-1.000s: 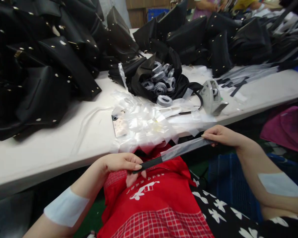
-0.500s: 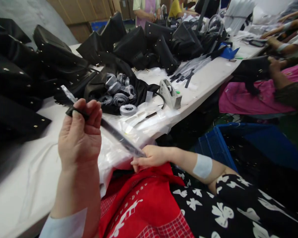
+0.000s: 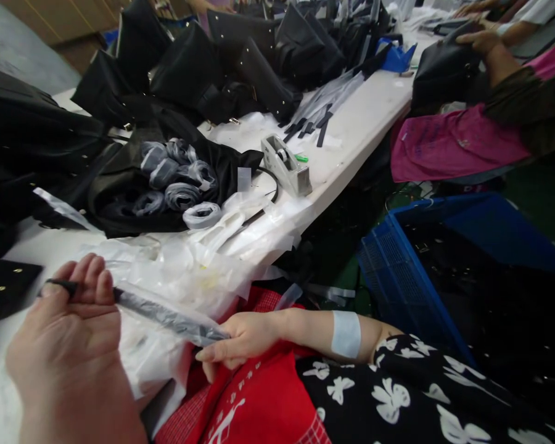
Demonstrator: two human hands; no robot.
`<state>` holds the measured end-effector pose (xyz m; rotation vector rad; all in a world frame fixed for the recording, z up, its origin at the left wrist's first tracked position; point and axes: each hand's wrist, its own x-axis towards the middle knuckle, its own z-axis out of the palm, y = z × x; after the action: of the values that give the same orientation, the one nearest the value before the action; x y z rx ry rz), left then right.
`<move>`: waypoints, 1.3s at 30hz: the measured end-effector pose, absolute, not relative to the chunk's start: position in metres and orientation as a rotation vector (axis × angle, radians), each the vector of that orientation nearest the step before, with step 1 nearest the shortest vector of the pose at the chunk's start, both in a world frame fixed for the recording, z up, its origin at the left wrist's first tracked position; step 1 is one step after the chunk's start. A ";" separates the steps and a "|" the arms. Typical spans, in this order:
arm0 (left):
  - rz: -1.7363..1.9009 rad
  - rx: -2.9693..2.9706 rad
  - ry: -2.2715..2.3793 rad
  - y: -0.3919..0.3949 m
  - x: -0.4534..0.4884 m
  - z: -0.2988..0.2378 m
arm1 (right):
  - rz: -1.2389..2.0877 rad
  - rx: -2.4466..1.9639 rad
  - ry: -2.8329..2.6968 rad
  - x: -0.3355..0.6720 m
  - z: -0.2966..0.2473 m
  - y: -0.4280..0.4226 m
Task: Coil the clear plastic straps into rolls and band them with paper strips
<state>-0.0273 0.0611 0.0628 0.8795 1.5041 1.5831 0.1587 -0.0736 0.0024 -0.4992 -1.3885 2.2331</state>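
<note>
My left hand [image 3: 69,345] is raised close to the camera, palm toward me, fingers curled over the bare end of a black strap [image 3: 166,316]. Most of the strap is sheathed in a clear plastic sleeve. My right hand [image 3: 240,339] pinches the sleeve's other end just above my red apron [image 3: 254,407]. The strap runs taut between both hands, over a heap of clear plastic sleeves [image 3: 189,271] at the table's near edge.
Black bags [image 3: 213,68] crowd the white table [image 3: 356,129]. Coiled wrapped straps [image 3: 176,179] lie on black cloth, with a tape dispenser [image 3: 287,163] beside them. A blue crate [image 3: 425,259] stands on the floor to my right. Another person's arm [image 3: 504,68] in a dark sleeve rests on a black bag at upper right.
My view swung right and down. My left hand dropped lower and nearer to the camera with the strap end. My right hand kept its pinch on the sleeve by the apron.
</note>
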 end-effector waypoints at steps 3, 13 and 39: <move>1.653 0.998 1.460 0.055 -0.018 0.061 | 2.247 -0.464 -1.343 0.159 0.000 -0.074; 0.449 2.445 1.091 -0.022 -0.005 0.023 | 1.964 -0.387 -1.104 0.218 0.015 -0.065; 1.082 0.656 0.456 -0.027 0.010 0.068 | 1.775 -1.000 -1.557 0.131 -0.005 -0.112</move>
<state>0.0104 -0.0269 0.0683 0.6558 0.4559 1.0817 0.1310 -0.1125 -0.0047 -0.9996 -1.5568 1.7754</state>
